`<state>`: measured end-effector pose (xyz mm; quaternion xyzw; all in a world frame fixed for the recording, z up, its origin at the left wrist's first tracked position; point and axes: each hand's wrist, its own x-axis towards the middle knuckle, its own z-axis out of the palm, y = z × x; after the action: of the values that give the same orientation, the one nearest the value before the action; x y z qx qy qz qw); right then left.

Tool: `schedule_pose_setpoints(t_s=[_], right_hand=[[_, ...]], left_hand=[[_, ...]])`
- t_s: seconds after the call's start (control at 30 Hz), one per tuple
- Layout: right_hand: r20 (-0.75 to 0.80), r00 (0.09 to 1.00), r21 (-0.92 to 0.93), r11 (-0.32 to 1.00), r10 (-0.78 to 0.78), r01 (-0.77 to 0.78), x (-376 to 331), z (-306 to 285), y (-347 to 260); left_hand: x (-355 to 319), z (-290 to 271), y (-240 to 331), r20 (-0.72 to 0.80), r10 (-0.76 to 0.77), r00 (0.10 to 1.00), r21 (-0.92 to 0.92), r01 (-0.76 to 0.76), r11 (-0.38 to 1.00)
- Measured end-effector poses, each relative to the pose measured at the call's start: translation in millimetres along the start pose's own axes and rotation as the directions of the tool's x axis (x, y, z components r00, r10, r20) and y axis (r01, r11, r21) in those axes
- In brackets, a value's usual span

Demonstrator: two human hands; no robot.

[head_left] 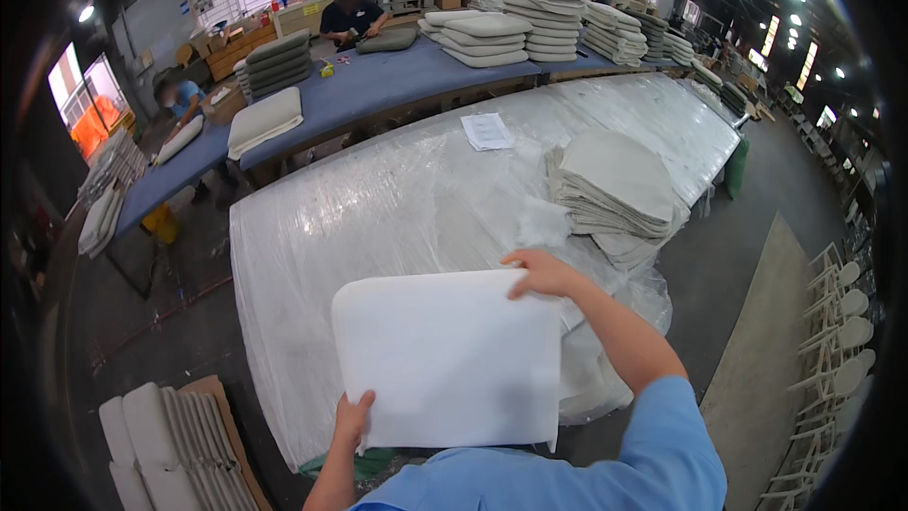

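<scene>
A white, flat cushion pad (449, 360) with rounded corners lies in front of me, close against my body. My left hand (353, 418) grips its lower left edge, thumb on top and the other fingers hidden underneath. At the top right edge, my right hand (539, 274) takes hold with thumb and fingers curled over the rim. Beneath the pad stretches a table covered in clear plastic film (369, 199). Beyond my right hand sits a pile of off-white fabric covers (615, 180), loosely stacked.
A paper sheet (487, 131) lies on the plastic. Behind runs a blue-topped table (378, 76) with stacks of cushions (544, 14) and people working. Grey cushions (170, 440) stand packed in a carton at lower left. White chair frames (842, 322) line the right.
</scene>
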<state>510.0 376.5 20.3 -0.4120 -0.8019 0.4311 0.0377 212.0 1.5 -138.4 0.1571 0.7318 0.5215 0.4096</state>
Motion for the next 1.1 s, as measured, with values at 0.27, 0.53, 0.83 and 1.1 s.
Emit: schedule_pose_setpoints(t_s=[0.27, 0.53, 0.83, 1.1], right_hand=[[-0.207, 0.978, -0.016, 1.0, -0.016, 0.013, 115, 35, 77], [0.004, 0.835, 0.327, 0.789, 0.55, -0.521, -88, 154, 247], [-0.112, 0.717, 0.771, 0.515, 0.688, -0.373, -45, 106, 281], [-0.239, 0.623, 0.884, 0.432, 0.745, -0.178, 130, -6, 326]], left_hand=[[29, 39, -3, -0.27, 0.235, 0.934, 0.387, -0.119, 0.915], [5, 71, -40, 0.27, 0.26, 0.927, 0.842, -0.358, 0.404], [50, 64, -9, 0.284, -0.079, 0.956, 0.726, -0.161, 0.669], [49, 119, 14, -0.061, -0.33, 0.942, 0.485, 0.317, 0.815]])
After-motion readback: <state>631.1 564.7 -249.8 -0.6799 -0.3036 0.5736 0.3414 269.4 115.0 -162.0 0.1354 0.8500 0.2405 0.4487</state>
